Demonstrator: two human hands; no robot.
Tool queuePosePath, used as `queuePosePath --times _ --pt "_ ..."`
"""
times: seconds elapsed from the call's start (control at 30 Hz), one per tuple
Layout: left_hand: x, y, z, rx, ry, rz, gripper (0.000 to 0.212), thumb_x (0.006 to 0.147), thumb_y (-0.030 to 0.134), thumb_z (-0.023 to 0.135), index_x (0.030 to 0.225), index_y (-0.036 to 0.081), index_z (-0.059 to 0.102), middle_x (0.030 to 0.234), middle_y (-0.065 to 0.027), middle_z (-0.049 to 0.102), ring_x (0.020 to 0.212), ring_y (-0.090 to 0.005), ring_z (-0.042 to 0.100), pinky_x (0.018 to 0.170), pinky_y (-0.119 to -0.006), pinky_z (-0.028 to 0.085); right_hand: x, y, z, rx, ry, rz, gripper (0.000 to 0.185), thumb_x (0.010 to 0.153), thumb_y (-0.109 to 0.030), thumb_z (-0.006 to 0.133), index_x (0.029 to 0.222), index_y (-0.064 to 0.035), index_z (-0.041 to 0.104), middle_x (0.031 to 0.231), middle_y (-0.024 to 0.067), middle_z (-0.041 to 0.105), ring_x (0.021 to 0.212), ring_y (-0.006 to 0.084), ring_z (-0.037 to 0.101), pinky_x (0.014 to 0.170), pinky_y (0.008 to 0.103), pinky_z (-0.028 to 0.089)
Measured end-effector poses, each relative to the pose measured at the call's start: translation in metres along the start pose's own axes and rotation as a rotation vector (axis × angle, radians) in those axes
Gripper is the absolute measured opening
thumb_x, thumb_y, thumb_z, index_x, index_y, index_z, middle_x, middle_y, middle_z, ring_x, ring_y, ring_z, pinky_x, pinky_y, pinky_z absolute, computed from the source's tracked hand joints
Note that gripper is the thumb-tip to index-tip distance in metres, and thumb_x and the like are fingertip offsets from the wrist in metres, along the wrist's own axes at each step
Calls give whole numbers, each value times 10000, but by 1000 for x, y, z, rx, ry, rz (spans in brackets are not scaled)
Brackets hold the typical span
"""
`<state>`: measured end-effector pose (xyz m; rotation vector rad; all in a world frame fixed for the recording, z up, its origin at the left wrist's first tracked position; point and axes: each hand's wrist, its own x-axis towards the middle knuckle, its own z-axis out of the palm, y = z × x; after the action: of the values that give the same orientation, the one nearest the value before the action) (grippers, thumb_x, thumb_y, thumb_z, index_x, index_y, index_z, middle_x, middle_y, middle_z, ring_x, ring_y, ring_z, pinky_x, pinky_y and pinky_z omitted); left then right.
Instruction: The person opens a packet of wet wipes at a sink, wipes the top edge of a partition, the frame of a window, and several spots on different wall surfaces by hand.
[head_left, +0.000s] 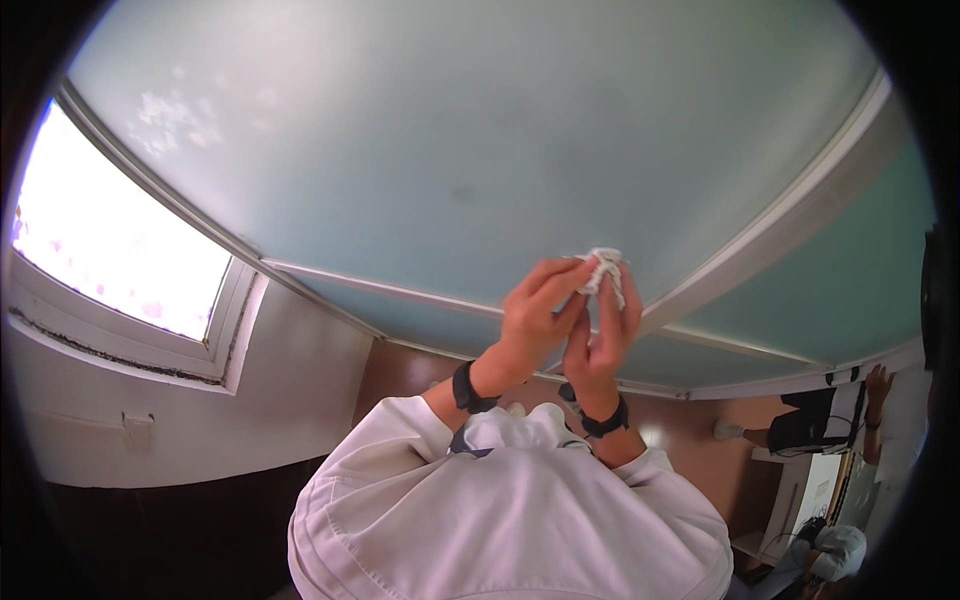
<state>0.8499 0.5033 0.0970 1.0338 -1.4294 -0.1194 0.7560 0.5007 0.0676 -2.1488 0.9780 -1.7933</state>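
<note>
A crumpled white cloth or wad of tissue (603, 259) is pinched between the fingers of both hands. My left hand (531, 315) grips its left side with bent fingers. From the other side, my right hand (604, 334) has its fingers raised along the cloth. Both wrists wear black bands. Directly behind the hands stands a large pale blue-green frosted panel (420, 142), set in a white frame. Whether the cloth touches the panel cannot be told. A faint dark smudge (461, 193) shows on the panel, left of the hands.
A bright window (120, 225) with a worn sill lies at the left, above a white wall (292, 375). The white frame post (772, 217) divides the panels at right. Beyond it, a person (810, 424) stands on the reddish-brown floor (675, 427); another person (836, 551) is at lower right.
</note>
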Motion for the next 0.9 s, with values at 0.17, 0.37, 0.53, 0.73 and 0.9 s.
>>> queuePosePath --times 0.17,0.37,0.53,0.73,0.9 --pt "-28 -12 14 0 -263 -54 327 664 -58 626 970 56 624 937 -95 602 758 -241 606 615 -290 511 -53 19 -3 -94 -1 167 555 760 54 500 1291 33 342 1313 242 260 1137 394 406 915 405 386" --pt "-75 -58 -26 173 -318 -233 239 719 -4 614 957 17 609 907 -107 603 744 -248 613 648 -295 509 -106 28 29 69 -425 273 670 747 -5 562 1337 1 247 1323 263 230 1142 424 388 865 396 429" --pt "-101 -77 -58 253 -266 -549 199 749 13 612 946 -9 603 871 -119 596 725 -230 617 653 -282 505 -104 23 45 262 -761 304 730 698 22 588 1333 2 229 1337 246 224 1156 405 390 831 372 458" --pt "-101 -76 -46 306 -212 -492 215 748 32 611 960 -1 604 846 -116 577 703 -235 600 624 -289 491 -95 24 37 92 -777 300 648 707 -22 574 1298 -6 309 1333 202 287 916 346 556 692 377 493" --pt "-99 -62 -15 194 -325 -507 178 725 49 620 896 2 600 820 -109 566 695 -254 584 611 -314 479 -94 29 2 29 -772 452 598 737 -43 581 1282 5 340 1330 204 291 933 329 557 699 367 489"
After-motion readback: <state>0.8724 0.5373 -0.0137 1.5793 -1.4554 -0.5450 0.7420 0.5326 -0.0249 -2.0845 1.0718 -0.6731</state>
